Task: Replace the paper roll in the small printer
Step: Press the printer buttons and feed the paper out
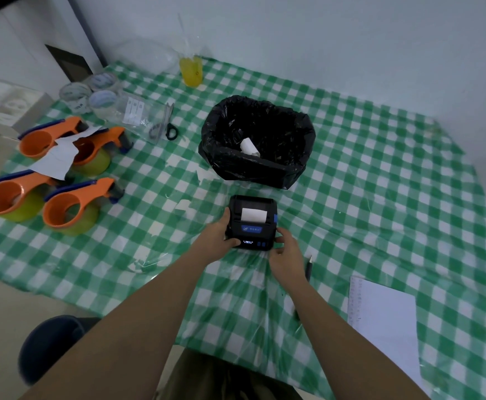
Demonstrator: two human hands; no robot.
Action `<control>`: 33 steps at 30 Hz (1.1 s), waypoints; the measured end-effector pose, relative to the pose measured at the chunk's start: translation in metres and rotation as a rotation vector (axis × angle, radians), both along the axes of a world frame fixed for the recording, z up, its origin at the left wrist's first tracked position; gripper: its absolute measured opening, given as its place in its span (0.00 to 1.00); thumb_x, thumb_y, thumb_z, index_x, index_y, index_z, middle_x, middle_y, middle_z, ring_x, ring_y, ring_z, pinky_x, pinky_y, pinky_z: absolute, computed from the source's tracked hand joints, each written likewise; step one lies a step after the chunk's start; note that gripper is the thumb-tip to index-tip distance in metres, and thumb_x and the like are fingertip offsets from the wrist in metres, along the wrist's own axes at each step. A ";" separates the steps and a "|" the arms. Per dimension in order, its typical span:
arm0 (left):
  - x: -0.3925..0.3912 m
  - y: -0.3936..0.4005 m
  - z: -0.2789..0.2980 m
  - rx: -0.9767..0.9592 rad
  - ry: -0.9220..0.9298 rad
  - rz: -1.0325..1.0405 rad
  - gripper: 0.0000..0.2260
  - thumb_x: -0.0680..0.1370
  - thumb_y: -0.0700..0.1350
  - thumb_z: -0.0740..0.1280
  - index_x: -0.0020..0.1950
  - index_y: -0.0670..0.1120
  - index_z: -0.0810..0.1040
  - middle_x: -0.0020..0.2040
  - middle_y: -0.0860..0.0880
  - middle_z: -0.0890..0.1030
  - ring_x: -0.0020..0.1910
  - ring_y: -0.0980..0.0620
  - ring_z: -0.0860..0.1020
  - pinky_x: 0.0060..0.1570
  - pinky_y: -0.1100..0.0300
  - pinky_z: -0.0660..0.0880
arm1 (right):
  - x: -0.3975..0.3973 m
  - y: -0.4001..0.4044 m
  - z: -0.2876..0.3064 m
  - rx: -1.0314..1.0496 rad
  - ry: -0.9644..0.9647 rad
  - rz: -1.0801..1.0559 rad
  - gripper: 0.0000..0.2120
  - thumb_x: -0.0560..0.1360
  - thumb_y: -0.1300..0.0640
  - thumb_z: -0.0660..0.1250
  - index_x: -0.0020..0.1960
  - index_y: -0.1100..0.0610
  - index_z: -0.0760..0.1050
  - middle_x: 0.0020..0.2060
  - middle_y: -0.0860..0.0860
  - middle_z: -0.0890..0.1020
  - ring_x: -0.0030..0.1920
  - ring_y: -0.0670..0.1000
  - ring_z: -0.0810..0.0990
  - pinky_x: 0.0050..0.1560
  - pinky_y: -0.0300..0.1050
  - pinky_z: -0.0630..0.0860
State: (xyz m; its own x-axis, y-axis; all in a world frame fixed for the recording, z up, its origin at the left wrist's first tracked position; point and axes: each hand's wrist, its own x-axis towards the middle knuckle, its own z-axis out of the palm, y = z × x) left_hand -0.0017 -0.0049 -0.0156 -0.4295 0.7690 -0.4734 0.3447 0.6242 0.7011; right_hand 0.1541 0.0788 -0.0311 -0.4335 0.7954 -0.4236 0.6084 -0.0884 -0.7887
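A small black printer (252, 223) sits on the green checked tablecloth near the table's middle. Its lid looks closed, and a strip of white paper (253, 215) shows at the top slot. A small display glows on its front. My left hand (217, 236) grips the printer's left side. My right hand (285, 249) touches its front right corner, fingers curled against the casing. Behind the printer stands a bin lined with a black bag (257, 141), and a white paper roll (249, 147) lies inside it.
Several orange tape dispensers (62, 180) stand at the left. Scissors (169, 122) and clear bags with tape rolls (100, 93) lie at the back left. A yellow item in a clear bag (191, 70) is at the back. A notepad (383, 319) and pen (308, 268) lie at the right.
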 end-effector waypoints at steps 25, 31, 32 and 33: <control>0.016 -0.035 0.023 0.010 -0.029 0.265 0.24 0.78 0.41 0.64 0.73 0.44 0.63 0.70 0.42 0.71 0.67 0.44 0.72 0.65 0.52 0.69 | 0.005 0.002 0.013 0.228 -0.076 0.214 0.20 0.75 0.58 0.66 0.65 0.53 0.68 0.64 0.52 0.70 0.45 0.48 0.74 0.49 0.47 0.77; 0.014 -0.032 0.024 -0.004 -0.055 0.288 0.23 0.77 0.42 0.64 0.72 0.44 0.64 0.68 0.42 0.73 0.64 0.45 0.74 0.60 0.55 0.71 | 0.005 0.004 0.010 0.230 -0.111 0.217 0.16 0.76 0.55 0.65 0.63 0.51 0.69 0.62 0.52 0.72 0.42 0.49 0.76 0.43 0.46 0.77; 0.013 -0.031 0.024 -0.006 -0.057 0.294 0.22 0.78 0.42 0.64 0.71 0.44 0.65 0.68 0.42 0.73 0.64 0.45 0.74 0.60 0.55 0.71 | 0.004 0.005 0.011 0.224 -0.116 0.215 0.16 0.76 0.55 0.65 0.62 0.51 0.69 0.61 0.52 0.73 0.42 0.50 0.77 0.43 0.47 0.77; 0.012 -0.029 0.023 -0.002 -0.062 0.298 0.22 0.78 0.41 0.64 0.71 0.44 0.65 0.68 0.42 0.74 0.64 0.45 0.74 0.59 0.55 0.71 | 0.004 0.006 0.010 0.219 -0.117 0.214 0.15 0.76 0.55 0.65 0.62 0.51 0.69 0.61 0.52 0.74 0.43 0.51 0.78 0.44 0.48 0.78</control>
